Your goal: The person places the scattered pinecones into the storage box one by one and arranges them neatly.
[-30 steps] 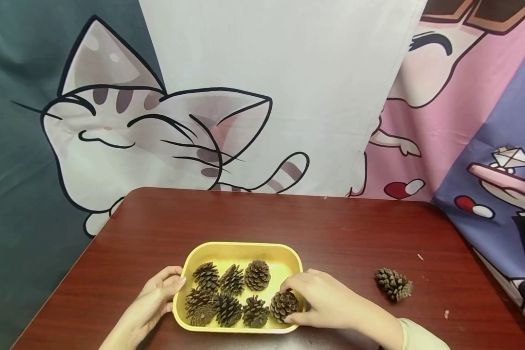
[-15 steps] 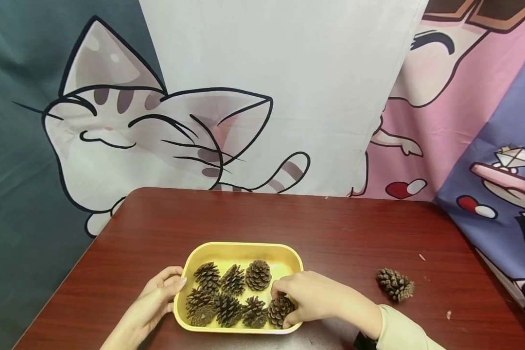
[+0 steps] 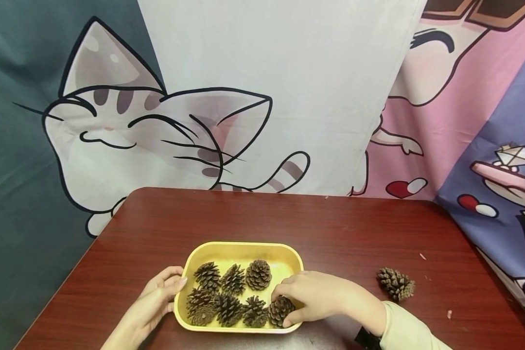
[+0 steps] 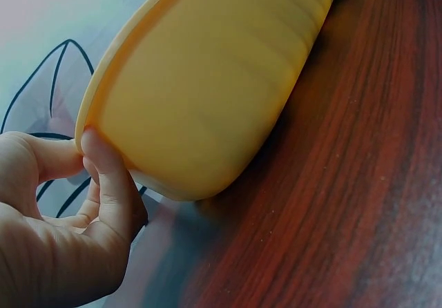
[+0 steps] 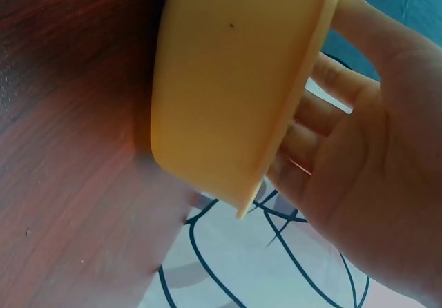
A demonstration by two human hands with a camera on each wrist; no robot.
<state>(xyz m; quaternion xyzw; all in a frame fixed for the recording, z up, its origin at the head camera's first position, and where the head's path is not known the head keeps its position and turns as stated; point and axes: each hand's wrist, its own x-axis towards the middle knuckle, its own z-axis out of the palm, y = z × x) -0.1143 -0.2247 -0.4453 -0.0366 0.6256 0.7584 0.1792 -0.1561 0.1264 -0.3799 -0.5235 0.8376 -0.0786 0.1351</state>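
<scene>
A yellow oval-cornered container (image 3: 249, 250) stands on the table, holding several brown pine cones in two rough rows. My left hand (image 3: 150, 301) pinches its left rim; in the left wrist view the thumb and fingers of this hand (image 4: 83, 218) grip the edge of the yellow wall (image 4: 200, 94). My right hand (image 3: 321, 295) reaches over the right rim, fingers and thumb curled round a pine cone (image 3: 280, 310) in the front right corner. The right wrist view shows this hand (image 5: 366, 135) with its fingers going behind the container's wall (image 5: 228, 87), which hides the cone.
Another pine cone (image 3: 395, 284) lies on the reddish-brown table (image 3: 245, 214) to the right of the container. Small pale scraps (image 3: 449, 314) are scattered near it. A cloth with cartoon drawings (image 3: 288, 97) hangs behind the table's far edge.
My right hand has shifted slightly left and down with the pine cone, nearer the neighbouring cone, and then held almost still. The left hand stays on the rim.
</scene>
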